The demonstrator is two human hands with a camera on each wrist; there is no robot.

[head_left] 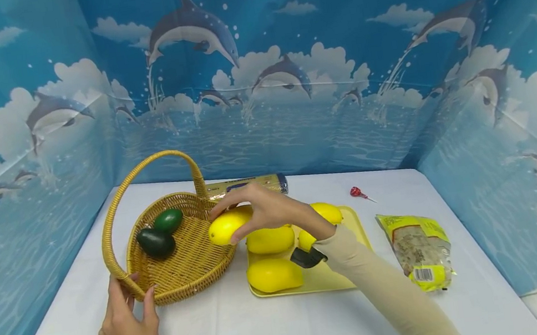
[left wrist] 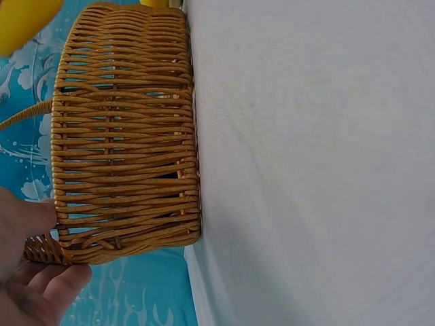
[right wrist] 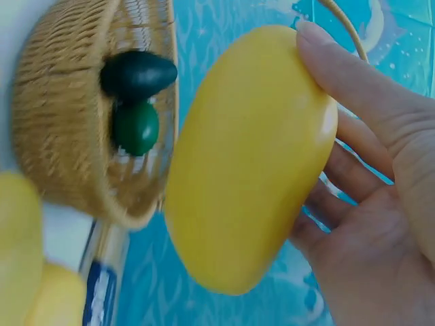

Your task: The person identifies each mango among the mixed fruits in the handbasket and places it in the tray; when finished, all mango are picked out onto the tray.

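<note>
In the head view, my right hand (head_left: pixel 264 204) grips a yellow mango (head_left: pixel 227 225) above the right rim of a wicker basket (head_left: pixel 198 288). The right wrist view shows the mango (right wrist: pixel 251 163) large, thumb on one side and fingers behind it. My left hand (head_left: pixel 132 324) holds the basket's near left rim beside the handle's foot; in the left wrist view the thumb and fingers of the left hand (left wrist: pixel 34 272) straddle the woven wall (left wrist: pixel 126 156). Two dark green avocados, one darker (head_left: pixel 156 243) and one brighter (head_left: pixel 168 220), lie inside the basket at its left.
Right of the basket, a yellow tray (head_left: pixel 333 282) bears several yellow fruits, including a mango (head_left: pixel 274 274) at the near left. A clear-and-gold packet (head_left: pixel 270 183) lies behind. Farther right are a red lollipop (head_left: pixel 356 192) and a yellow-labelled bag (head_left: pixel 419 249). Dolphin-print curtains (head_left: pixel 264 134) surround the white table.
</note>
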